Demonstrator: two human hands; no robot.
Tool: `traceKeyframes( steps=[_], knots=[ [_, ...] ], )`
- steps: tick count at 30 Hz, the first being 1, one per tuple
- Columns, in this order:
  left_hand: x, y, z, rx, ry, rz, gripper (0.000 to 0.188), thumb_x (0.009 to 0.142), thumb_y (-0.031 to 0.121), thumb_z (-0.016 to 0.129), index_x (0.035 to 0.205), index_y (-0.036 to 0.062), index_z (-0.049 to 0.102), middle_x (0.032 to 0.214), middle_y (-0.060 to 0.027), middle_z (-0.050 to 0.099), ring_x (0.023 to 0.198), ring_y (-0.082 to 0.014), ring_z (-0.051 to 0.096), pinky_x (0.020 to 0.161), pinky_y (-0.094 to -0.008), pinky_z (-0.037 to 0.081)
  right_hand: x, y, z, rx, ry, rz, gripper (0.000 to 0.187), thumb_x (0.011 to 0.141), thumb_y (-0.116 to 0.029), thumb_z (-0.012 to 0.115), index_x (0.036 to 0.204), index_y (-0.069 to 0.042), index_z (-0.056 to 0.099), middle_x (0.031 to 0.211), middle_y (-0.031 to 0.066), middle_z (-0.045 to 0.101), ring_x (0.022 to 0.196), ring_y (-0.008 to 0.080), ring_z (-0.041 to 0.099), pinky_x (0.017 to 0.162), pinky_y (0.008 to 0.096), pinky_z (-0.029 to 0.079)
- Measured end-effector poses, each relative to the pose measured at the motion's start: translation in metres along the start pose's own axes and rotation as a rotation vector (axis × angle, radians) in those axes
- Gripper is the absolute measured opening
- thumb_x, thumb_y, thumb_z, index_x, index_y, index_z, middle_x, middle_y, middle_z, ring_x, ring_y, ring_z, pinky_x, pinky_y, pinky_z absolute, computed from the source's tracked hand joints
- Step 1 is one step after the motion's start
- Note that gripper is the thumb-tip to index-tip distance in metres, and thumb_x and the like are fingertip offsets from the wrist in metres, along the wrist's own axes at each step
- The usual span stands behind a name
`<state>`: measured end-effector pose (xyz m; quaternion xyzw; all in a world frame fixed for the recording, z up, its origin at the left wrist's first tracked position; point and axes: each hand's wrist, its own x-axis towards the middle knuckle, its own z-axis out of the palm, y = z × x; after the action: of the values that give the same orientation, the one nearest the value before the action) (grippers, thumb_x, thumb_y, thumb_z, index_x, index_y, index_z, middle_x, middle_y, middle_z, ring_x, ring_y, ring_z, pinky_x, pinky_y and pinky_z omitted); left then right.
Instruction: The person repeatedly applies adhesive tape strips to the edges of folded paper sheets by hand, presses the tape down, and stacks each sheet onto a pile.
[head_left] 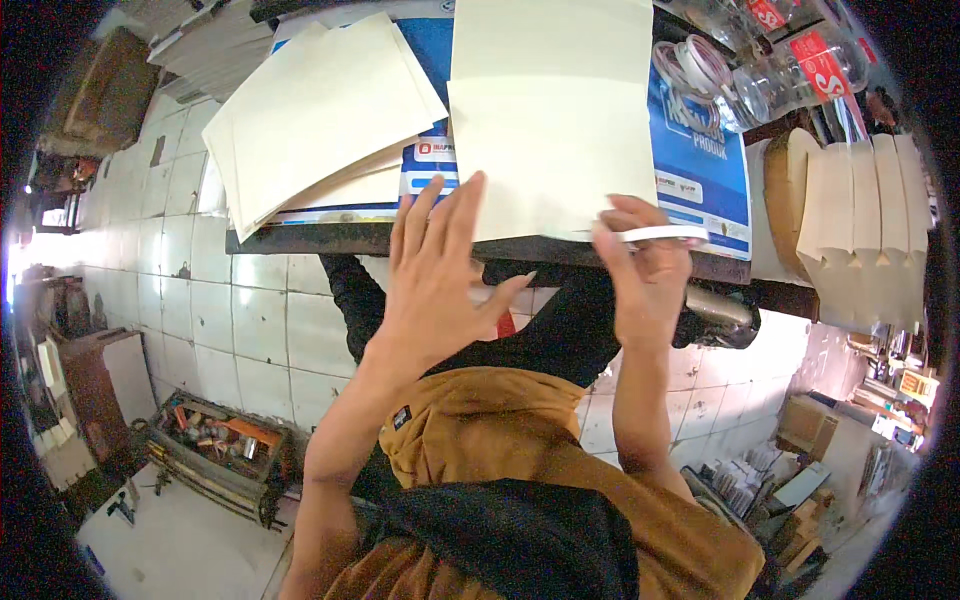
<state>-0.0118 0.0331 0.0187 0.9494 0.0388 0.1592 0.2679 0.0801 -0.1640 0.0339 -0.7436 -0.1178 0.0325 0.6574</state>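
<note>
A folded cream sheet of card [550,120] lies on the dark table [300,240] right in front of me. My left hand [435,275] hovers over its near left corner with fingers spread and holds nothing. At the sheet's near right corner my right hand [645,270] pinches a thin white strip [665,233] between thumb and fingers. A loose stack of the same cream sheets [320,110] rests to the left, atop a blue and white printed board [700,150].
Clear plastic jars [790,60] and a coil of white strip [700,65] sit at the table's back right. Folded cream boxes [860,230] stand in a row at the right. An open toolbox [215,440] rests on the tiled floor at lower left.
</note>
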Motion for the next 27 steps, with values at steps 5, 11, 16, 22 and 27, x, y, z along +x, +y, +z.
traceKeyframes(
  steps=[5, 11, 16, 22, 27],
  knots=[
    [-0.014, -0.019, 0.012, 0.007, -0.003, 0.000, 0.097, 0.076, 0.041, 0.085, 0.153, 0.0014, 0.040, 0.156, -0.0116, 0.045, 0.148, -0.0347, 0.036, 0.124, -0.0557, 0.020, -0.009, -0.006, 0.053, 0.035, -0.211, 0.029, 0.028, 0.088, 0.002, 0.076, 0.115, 0.004, 0.068, 0.104, 0.0090, 0.073, 0.095, 0.0123, 0.066, 0.086, 0.0258, 0.051],
    [-0.016, -0.018, 0.018, 0.025, 0.076, 0.015, 0.083, 0.073, 0.041, 0.089, 0.139, 0.0012, 0.057, 0.156, -0.0072, 0.047, 0.149, -0.0310, 0.037, 0.123, -0.0539, 0.020, -0.008, 0.005, 0.058, -0.113, -0.110, 0.027, 0.026, 0.089, -0.006, 0.075, 0.115, -0.004, 0.072, 0.096, 0.0083, 0.073, 0.085, 0.0151, 0.069, 0.080, 0.0315, 0.054],
    [-0.016, -0.019, 0.021, 0.075, 0.090, 0.031, 0.116, 0.072, 0.042, 0.090, 0.158, 0.0026, 0.024, 0.153, -0.0038, 0.053, 0.145, -0.0295, 0.042, 0.125, -0.0532, 0.019, -0.009, 0.020, 0.055, -0.382, -0.040, -0.073, 0.027, 0.088, -0.013, 0.076, 0.115, -0.009, 0.073, 0.099, 0.0078, 0.074, 0.097, 0.0245, 0.067, 0.092, 0.0390, 0.045],
    [-0.030, -0.018, 0.028, -0.106, 0.221, 0.045, 0.100, 0.078, 0.037, 0.086, 0.154, -0.0013, 0.033, 0.149, -0.0125, 0.054, 0.147, -0.0348, 0.038, 0.123, -0.0562, 0.016, -0.008, 0.017, 0.058, -0.424, -0.010, -0.184, 0.021, 0.089, -0.002, 0.074, 0.111, -0.001, 0.073, 0.087, 0.0062, 0.072, 0.080, 0.0115, 0.065, 0.079, 0.0284, 0.051],
    [-0.052, -0.012, 0.046, -0.146, 0.304, 0.005, 0.094, 0.085, 0.036, 0.080, 0.153, -0.0048, 0.029, 0.146, -0.0164, 0.056, 0.147, -0.0375, 0.036, 0.123, -0.0588, 0.015, -0.009, 0.020, 0.057, -0.466, 0.006, -0.248, 0.022, 0.088, -0.004, 0.075, 0.110, -0.002, 0.074, 0.087, 0.0057, 0.073, 0.080, 0.0134, 0.067, 0.081, 0.0310, 0.051]
  ],
)
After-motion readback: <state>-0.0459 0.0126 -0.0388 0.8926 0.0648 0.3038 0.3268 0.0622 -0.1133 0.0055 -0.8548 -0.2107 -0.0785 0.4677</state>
